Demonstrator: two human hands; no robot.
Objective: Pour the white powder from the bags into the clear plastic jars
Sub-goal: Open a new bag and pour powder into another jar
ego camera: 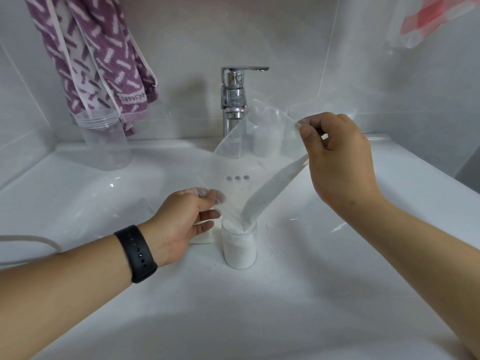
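Pour under way over the sink [104, 294]. Right hand [337, 162] pinches the clear bag [249, 162] by its raised corner; left hand [181, 219] pinches the lower edge, just left of the small jar [239, 245]. Bag's bottom corner sits in the jar mouth; a streak of white powder [272, 188] runs down its fold. The jar looks nearly full. Another powder-filled jar [204, 236] stands just left of it, partly hidden. Behind-left, well apart, a large clear jar [105, 141] stands empty. Judgement: this bag nearly spent; the large jar remains unfilled.

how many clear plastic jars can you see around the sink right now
4, maybe more hidden: powder-filled jar under the bag, one behind the left hand, empty jar back left, one behind the bag.
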